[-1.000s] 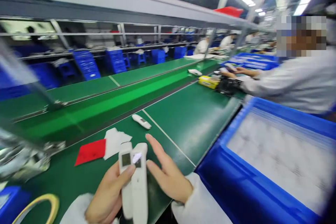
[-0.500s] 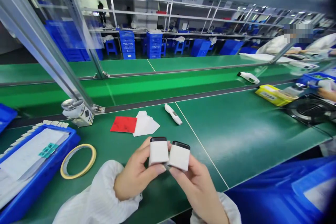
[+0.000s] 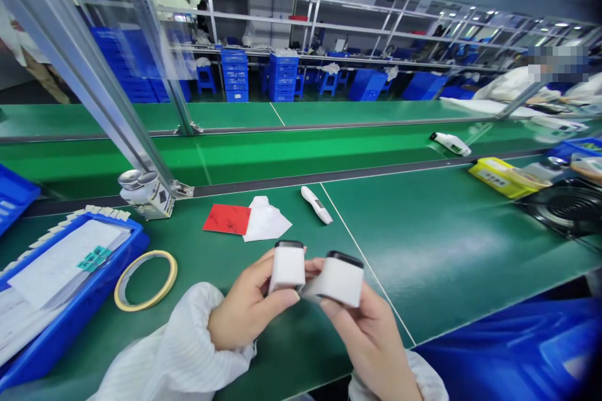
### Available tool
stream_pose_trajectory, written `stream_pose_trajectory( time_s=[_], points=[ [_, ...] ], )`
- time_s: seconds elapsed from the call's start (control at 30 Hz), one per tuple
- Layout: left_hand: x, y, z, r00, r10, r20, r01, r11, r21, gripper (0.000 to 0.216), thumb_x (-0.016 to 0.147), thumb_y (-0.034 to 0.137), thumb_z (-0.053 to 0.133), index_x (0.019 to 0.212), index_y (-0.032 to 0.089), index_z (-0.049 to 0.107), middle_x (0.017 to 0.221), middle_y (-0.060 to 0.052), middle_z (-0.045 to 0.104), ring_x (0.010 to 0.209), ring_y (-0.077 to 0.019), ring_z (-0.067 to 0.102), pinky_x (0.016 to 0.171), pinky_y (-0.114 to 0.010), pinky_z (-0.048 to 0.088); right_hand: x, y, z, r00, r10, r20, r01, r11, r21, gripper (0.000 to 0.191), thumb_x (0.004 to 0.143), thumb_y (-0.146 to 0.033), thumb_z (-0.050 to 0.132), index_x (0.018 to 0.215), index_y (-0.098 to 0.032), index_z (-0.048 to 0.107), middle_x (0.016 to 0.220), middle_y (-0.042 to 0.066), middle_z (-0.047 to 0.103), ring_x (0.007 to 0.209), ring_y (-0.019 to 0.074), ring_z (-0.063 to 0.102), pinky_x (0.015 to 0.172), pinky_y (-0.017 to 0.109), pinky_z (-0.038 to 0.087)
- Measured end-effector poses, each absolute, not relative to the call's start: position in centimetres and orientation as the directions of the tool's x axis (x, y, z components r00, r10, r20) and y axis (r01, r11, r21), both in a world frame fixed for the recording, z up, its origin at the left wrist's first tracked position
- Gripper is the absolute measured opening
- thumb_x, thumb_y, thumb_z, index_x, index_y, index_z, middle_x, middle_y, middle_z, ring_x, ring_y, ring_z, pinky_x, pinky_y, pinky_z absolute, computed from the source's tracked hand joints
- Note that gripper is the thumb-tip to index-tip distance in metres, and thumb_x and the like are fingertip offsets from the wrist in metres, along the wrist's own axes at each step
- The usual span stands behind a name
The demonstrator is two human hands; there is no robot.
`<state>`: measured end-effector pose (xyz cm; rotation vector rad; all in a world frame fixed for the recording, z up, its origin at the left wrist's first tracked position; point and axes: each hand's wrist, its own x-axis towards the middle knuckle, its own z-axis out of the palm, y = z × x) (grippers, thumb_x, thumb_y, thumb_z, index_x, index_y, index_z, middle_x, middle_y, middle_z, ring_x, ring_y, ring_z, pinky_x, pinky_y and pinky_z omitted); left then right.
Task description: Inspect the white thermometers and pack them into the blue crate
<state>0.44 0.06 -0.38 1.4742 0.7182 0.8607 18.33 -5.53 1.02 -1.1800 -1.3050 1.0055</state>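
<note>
My left hand [image 3: 247,313] grips a white handheld device [image 3: 287,266] with a dark top end, held upright above the green table [image 3: 433,244]. My right hand [image 3: 367,338] grips a second white device [image 3: 339,279] of the same kind, tilted a little to the right. The two devices stand side by side, almost touching. Both sleeves are white. A third white device [image 3: 316,204] lies on the table beyond my hands.
A red sheet [image 3: 227,219] and a white sheet [image 3: 266,220] lie ahead. A tape ring [image 3: 146,270] and a blue tray [image 3: 66,301] sit at left, a blue bin [image 3: 517,351] at right. A yellow box [image 3: 499,176], a black fan [image 3: 567,205] and another device [image 3: 450,143] lie far right. People work at far right.
The view swung left from the right side of the line. My right hand, open a second ago, now holds one of the two devices; both are turned end-on and have drifted slightly apart.
</note>
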Motion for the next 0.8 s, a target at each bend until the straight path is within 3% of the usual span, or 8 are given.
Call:
stream_pose_trajectory(
  time_s=[0.13, 0.2, 0.3, 0.4, 0.5, 0.8],
  points=[
    [1.2, -0.3, -1.2, 0.433, 0.866, -0.25, -0.218, 0.37, 0.903, 0.04, 0.084, 0.054, 0.06, 0.089, 0.014, 0.064, 0.071, -0.004, 0.059, 0.058, -0.015, 0.056, 0.056, -0.028, 0.05, 17.5, -5.3, 0.4, 0.197, 0.979, -0.055, -0.298, 0.007, -0.954, 0.035, 0.091, -0.047, 0.053, 0.117, -0.024, 0.061, 0.08, 0.003, 0.07, 0.062, 0.0167, 0.064, 0.059, 0.029, 0.053],
    [1.5, -0.4, -1.3, 0.394, 0.851, -0.346, -0.34, 0.485, 0.805, 0.045, 0.085, 0.057, 0.056, 0.084, 0.013, 0.063, 0.072, -0.006, 0.059, 0.059, -0.0145, 0.055, 0.053, -0.026, 0.047, 16.9, -5.0, 0.3, 0.167, 0.966, -0.199, -0.468, -0.1, -0.878, 0.041, 0.093, -0.051, 0.047, 0.121, -0.023, 0.057, 0.07, 0.001, 0.064, 0.052, 0.0138, 0.055, 0.052, 0.027, 0.048],
    [1.3, -0.4, -0.7, 0.404, 0.809, -0.428, -0.493, 0.586, 0.643, 0.044, 0.092, 0.05, 0.047, 0.087, 0.01, 0.065, 0.077, -0.009, 0.06, 0.065, -0.0156, 0.057, 0.059, -0.027, 0.048, 16.2, -4.6, 0.4, -0.002, 0.94, -0.341, -0.642, -0.263, -0.721, 0.047, 0.091, -0.056, 0.044, 0.119, -0.021, 0.059, 0.075, 0.003, 0.063, 0.058, 0.0153, 0.055, 0.056, 0.029, 0.048],
    [0.8, -0.3, 0.0, 0.529, 0.76, -0.378, -0.549, 0.646, 0.531, 0.044, 0.097, 0.042, 0.038, 0.09, 0.007, 0.065, 0.081, -0.011, 0.06, 0.069, -0.0181, 0.059, 0.065, -0.031, 0.05, 15.7, -4.4, 0.7, -0.143, 0.928, -0.344, -0.702, -0.34, -0.626, 0.048, 0.091, -0.057, 0.042, 0.104, -0.018, 0.067, 0.084, 0.007, 0.064, 0.069, 0.0178, 0.057, 0.064, 0.031, 0.05],
    [0.4, -0.1, 0.3, 0.636, 0.722, -0.272, -0.574, 0.678, 0.459, 0.05, 0.098, 0.043, 0.03, 0.093, 0.007, 0.065, 0.086, -0.012, 0.058, 0.072, -0.0213, 0.059, 0.065, -0.036, 0.05, 15.3, -4.4, 0.9, -0.194, 0.93, -0.313, -0.694, -0.355, -0.626, 0.05, 0.092, -0.056, 0.04, 0.092, -0.016, 0.07, 0.084, 0.008, 0.064, 0.072, 0.0184, 0.057, 0.068, 0.031, 0.049],
    [0.5, -0.3, 0.6, 0.634, 0.724, -0.271, -0.567, 0.674, 0.474, 0.049, 0.099, 0.043, 0.027, 0.094, 0.008, 0.062, 0.087, -0.011, 0.056, 0.071, -0.0199, 0.057, 0.068, -0.035, 0.048, 14.8, -4.2, 0.6, -0.184, 0.941, -0.283, -0.727, -0.324, -0.605, 0.05, 0.094, -0.054, 0.036, 0.097, -0.018, 0.071, 0.085, 0.007, 0.065, 0.071, 0.018, 0.057, 0.067, 0.03, 0.049]
  ],
)
